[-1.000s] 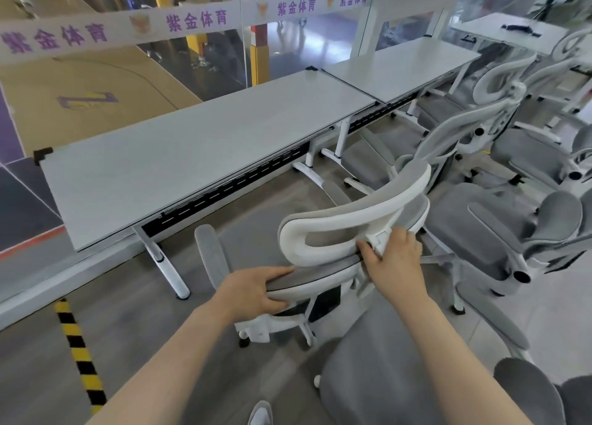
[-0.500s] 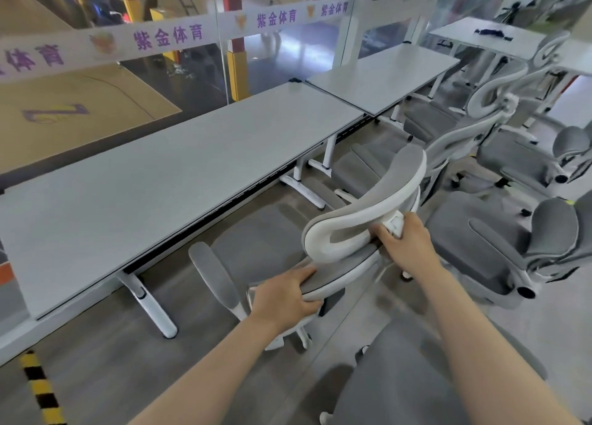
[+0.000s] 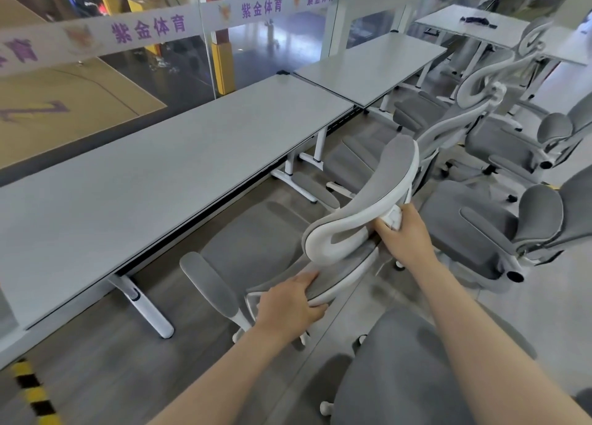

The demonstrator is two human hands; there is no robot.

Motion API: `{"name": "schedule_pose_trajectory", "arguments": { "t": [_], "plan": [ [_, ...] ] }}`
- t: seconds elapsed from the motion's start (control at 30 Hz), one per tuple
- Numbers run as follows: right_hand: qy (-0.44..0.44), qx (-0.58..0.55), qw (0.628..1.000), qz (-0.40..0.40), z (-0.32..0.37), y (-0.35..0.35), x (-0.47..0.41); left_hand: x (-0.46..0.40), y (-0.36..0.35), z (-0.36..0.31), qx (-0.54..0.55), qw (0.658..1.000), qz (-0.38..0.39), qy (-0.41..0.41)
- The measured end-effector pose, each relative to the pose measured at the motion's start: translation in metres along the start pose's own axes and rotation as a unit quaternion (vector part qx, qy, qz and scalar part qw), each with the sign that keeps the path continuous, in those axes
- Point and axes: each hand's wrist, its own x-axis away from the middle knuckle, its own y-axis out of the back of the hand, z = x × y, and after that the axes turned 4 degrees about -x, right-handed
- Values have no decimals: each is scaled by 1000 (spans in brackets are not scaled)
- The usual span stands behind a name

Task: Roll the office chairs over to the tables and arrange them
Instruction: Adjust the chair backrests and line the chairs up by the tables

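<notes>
Head view is showing both hands gripping a grey-and-white office chair at the centre of the frame. The left hand is closing its fingers over the grey top edge of the backrest, and the right hand is wrapping around the white bracket behind the headrest. This chair is sitting just beside the long grey surface, its seat facing the edge.

A second surface is butting against the first at upper right. More matching chairs are crowding the right side of the frame, near the held one, and another grey seat is filling the lower right, close under the right arm. A glass wall is running along the top, carrying a pale band printed in purple with 紫金体育. Yellow-and-black floor tape is lying at lower left.
</notes>
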Motion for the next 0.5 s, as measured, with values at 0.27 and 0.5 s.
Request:
{"name": "schedule_pose_trajectory", "arguments": {
  "t": [0.27, 0.5],
  "plan": [
    [13, -27, 1000, -6, 4, -5, 13, 9, 11, 9, -24, 1000, 6, -9],
    [20, -28, 999, -7, 8, -14, 9, 5, 22, 12, -20, 1000, 6, -10]
  ]
}}
